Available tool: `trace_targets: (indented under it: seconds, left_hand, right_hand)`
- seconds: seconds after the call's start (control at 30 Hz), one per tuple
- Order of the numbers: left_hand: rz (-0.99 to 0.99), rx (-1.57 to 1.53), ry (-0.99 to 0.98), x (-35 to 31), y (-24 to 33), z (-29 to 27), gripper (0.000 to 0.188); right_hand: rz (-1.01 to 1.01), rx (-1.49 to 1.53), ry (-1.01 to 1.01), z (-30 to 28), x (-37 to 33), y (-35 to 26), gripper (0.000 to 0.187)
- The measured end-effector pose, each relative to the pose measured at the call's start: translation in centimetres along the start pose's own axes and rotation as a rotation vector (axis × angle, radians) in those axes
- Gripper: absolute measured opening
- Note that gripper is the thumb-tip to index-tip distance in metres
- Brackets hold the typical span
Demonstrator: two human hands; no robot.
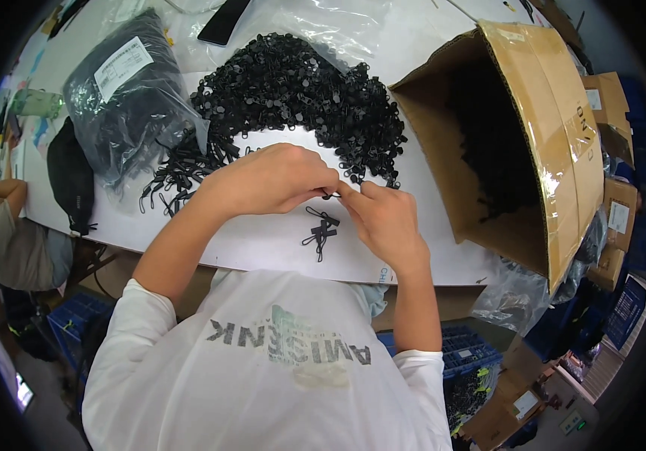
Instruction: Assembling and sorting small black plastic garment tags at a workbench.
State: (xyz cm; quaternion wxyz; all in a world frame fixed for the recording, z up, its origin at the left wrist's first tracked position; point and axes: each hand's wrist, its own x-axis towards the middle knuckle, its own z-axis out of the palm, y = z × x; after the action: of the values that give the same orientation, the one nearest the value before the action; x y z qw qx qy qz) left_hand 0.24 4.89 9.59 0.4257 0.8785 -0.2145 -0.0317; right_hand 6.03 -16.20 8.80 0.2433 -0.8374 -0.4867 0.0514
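My left hand (281, 177) and my right hand (383, 218) meet fingertip to fingertip above the white table (255, 244). Between them they pinch a small black cord loop (329, 197), mostly covered by the fingers. Just below, several black cord pulls (320, 233), each a thin loop with a thicker end, lie on the table. More loose cord pulls (180, 171) are spread left of my left hand. Beyond both hands curves a large heap of small black clip-like pieces (293, 83) with rounded ends.
A clear plastic bag (124, 98) of black items with a white label lies at the left, beside a black pouch (71, 177). At the right an open cardboard box (556, 143) on its side holds dark contents. A black phone-like slab (223, 21) is at the back. Someone sits at far left.
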Motion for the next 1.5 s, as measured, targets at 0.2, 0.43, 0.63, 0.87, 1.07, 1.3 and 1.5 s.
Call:
trace_targets:
  seconds: [0.2, 0.43, 0.63, 0.87, 1.07, 1.3, 1.5]
  left_hand:
    - [0.039, 0.121, -0.158, -0.1, 0.6, 0.0, 0.008]
    - [0.119, 0.145, -0.147, -0.6, 1.5, -0.1, 0.007]
    - [0.176, 0.030, -0.099, -1.1, 1.7, -0.1, 0.006]
    - [0.172, -0.065, -0.040, -1.4, 1.4, -0.7, 0.007]
    - [0.162, -0.069, -0.054, -1.4, 0.8, -0.9, 0.011]
    - [0.161, -0.038, -0.079, -1.4, 1.4, -0.6, 0.007]
    - [0.220, -0.124, -0.049, -1.8, 1.3, -0.6, 0.013]
  right_hand:
    - [-0.127, 0.008, -0.180, -0.6, -0.1, -0.1, 0.011]
    - [-0.098, 0.267, -0.294, -1.3, 0.1, -0.4, 0.009]
    - [-0.098, 0.453, -0.377, -1.6, 0.5, -0.3, 0.009]
    - [-0.037, 0.557, -0.354, -1.8, 0.6, -0.5, 0.014]
    - [-0.006, 0.678, -0.239, -0.7, 0.0, -0.4, 0.015]
    - [-0.053, 0.647, -0.315, -0.4, -0.2, -0.7, 0.011]
    - [-0.063, 0.755, -0.376, 0.1, -0.4, -0.9, 0.012]
